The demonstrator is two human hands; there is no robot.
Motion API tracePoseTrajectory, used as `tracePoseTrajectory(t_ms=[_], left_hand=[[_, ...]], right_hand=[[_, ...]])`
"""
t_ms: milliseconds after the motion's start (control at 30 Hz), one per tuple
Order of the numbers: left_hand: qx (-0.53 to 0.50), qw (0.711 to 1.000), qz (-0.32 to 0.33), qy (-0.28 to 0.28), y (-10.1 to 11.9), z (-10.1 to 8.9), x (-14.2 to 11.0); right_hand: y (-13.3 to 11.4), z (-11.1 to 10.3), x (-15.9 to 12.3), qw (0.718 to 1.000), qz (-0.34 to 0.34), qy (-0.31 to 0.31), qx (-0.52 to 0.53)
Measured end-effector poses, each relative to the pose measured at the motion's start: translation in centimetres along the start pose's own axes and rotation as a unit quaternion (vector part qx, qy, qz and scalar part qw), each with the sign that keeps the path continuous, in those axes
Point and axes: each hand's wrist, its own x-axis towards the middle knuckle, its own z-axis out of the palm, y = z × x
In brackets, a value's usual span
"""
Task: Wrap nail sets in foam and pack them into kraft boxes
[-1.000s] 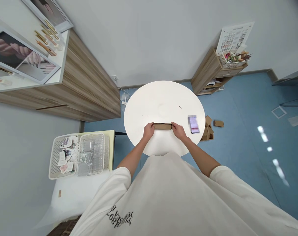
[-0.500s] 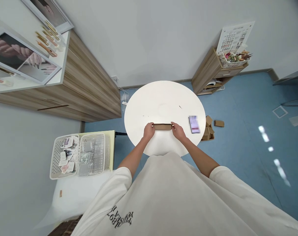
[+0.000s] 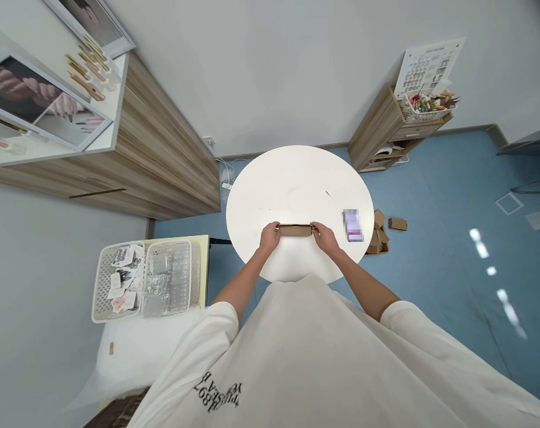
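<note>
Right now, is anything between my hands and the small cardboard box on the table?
Nothing visible: your left hand and right hand are touching the ends of the brown cardboard box, with no other object between them.

There are two hands, the left hand (image 3: 270, 238) and the right hand (image 3: 325, 238), with one box (image 3: 295, 230) between them and one table (image 3: 297, 181) beneath them. Past the right hand lie one phone (image 3: 352, 226), one carton pile (image 3: 377, 235), one carton piece (image 3: 397, 224) and one flower basket (image 3: 428, 107). Left of the left hand stand two baskets, one paper basket (image 3: 121, 280) and one packet basket (image 3: 169, 277).
</note>
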Motion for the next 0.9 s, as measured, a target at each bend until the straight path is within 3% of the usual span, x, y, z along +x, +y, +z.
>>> tracePoseTrajectory(t_ms=[300, 533, 667, 900], left_hand=[[0.0, 1.0, 0.007, -0.003, 0.0, 0.2, -0.3], [0.025, 0.997, 0.068, 0.001, -0.8, 0.7, -0.8], [0.067, 0.992, 0.108, -0.004, -0.6, 0.9, -1.8], [0.15, 0.982, 0.097, -0.068, -1.5, 1.8, -4.5]], right_hand=[[0.1, -0.2, -0.1, 0.999, -0.002, 0.005, 0.036], [0.3, 0.3, -0.6, 0.999, -0.031, 0.004, -0.011], [0.2, 0.8, -2.0, 0.996, -0.053, -0.02, -0.075], [0.9, 2.0, -4.2, 0.98, -0.038, -0.103, -0.169]])
